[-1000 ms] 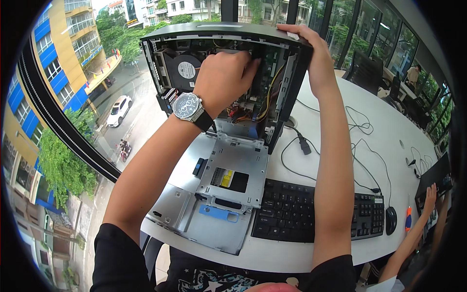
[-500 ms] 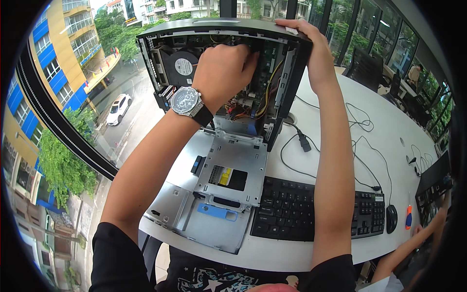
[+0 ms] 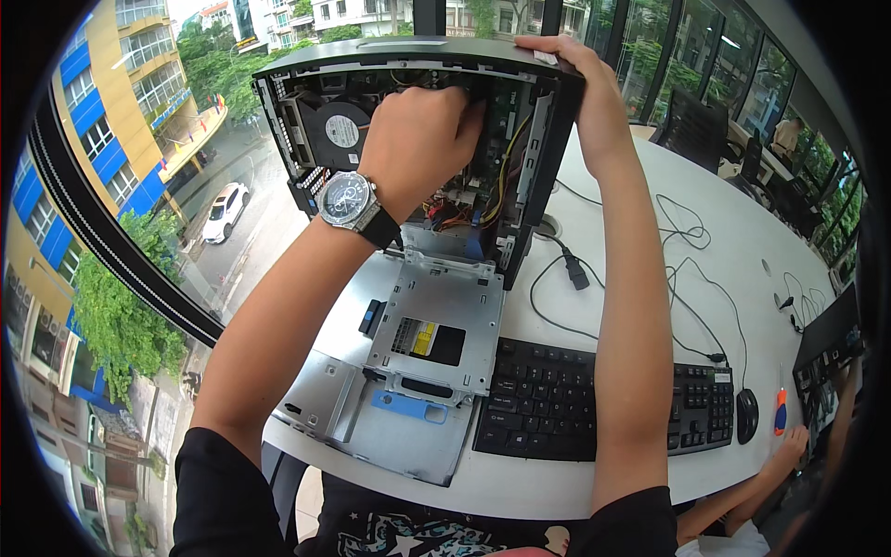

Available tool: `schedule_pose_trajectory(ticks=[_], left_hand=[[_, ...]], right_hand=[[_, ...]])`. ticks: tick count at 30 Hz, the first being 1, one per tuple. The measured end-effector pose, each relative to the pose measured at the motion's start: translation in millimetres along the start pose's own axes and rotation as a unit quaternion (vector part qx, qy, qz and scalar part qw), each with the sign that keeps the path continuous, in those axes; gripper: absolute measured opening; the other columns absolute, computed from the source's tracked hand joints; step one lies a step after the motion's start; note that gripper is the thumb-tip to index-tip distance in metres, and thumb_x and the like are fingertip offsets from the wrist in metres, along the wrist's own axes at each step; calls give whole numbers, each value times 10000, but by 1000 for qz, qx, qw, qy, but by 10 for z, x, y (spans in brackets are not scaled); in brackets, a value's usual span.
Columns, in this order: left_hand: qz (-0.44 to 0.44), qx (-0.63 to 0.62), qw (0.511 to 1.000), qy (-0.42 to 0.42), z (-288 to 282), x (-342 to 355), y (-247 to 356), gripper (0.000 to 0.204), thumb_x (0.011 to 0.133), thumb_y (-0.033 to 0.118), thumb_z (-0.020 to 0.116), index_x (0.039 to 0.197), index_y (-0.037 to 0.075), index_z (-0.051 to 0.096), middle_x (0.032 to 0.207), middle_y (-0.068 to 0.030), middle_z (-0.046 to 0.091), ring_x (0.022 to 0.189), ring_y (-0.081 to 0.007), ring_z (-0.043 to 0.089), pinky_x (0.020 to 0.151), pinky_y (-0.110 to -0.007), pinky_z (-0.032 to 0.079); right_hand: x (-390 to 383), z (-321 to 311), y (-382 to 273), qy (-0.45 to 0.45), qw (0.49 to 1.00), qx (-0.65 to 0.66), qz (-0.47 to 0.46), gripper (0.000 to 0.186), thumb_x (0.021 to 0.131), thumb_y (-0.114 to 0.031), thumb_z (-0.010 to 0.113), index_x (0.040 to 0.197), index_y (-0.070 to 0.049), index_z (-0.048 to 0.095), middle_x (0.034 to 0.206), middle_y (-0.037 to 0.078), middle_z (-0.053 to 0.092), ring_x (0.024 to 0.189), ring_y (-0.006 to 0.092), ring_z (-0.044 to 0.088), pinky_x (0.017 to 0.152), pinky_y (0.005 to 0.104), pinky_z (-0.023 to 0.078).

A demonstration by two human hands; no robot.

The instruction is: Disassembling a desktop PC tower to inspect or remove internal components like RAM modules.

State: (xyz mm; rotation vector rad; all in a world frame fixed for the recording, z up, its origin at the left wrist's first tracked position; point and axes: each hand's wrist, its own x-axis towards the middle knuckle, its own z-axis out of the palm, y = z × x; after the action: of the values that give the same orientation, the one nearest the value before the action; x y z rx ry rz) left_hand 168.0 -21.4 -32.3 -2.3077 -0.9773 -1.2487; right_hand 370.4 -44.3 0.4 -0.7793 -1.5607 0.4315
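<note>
An opened black desktop computer case stands upright on the white table, its inside facing me. My left hand, a watch on its wrist, reaches into the case beside the round fan. Its fingers are curled, but their tips and whatever they grip are hidden behind the hand. With my right hand I hold the case's top right corner, fingers over the top edge. Yellow and red cables show below my left hand. A metal drive bracket folds out toward me over a silver panel.
A black keyboard, mouse and loose power cable lie to the right. Farther right, another person's hand is near an orange and blue screwdriver. A window with a dark frame borders the left.
The case has shifted slightly left, with both my hands moving along with it. The other person's hand has come in beside the screwdriver.
</note>
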Motion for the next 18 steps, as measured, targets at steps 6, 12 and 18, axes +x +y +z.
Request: schedule_pose_trajectory(ticks=[6, 12, 18], left_hand=[[0, 0, 1000, 10, 28, 2, -21, 272, 950, 220, 666, 771, 18, 703, 644, -166, 668, 607, -372, 673, 585, -430, 543], [7, 6, 1000, 16, 52, 16, -8, 275, 949, 215, 664, 752, 26, 692, 615, -160, 651, 592, -375, 665, 577, -434, 536], [13, 18, 1000, 19, 72, 28, -12, 280, 955, 226, 658, 759, 31, 701, 606, -158, 649, 591, -374, 666, 582, -440, 537]], right_hand=[[11, 1, 17, -3, 1000, -4, -7, 542, 1047, -421, 370, 1234, -76, 744, 1132, 44, 724, 1011, 116, 664, 902, 241, 496], [20, -10, 36, -10, 1000, -2, -1, 545, 1045, -428, 375, 1236, -74, 743, 1136, 44, 726, 1018, 117, 660, 911, 244, 492], [26, 13, 42, 6, 999, 32, -5, 515, 1049, -406, 416, 1177, -43, 759, 953, 61, 736, 857, 130, 646, 846, 261, 471]])
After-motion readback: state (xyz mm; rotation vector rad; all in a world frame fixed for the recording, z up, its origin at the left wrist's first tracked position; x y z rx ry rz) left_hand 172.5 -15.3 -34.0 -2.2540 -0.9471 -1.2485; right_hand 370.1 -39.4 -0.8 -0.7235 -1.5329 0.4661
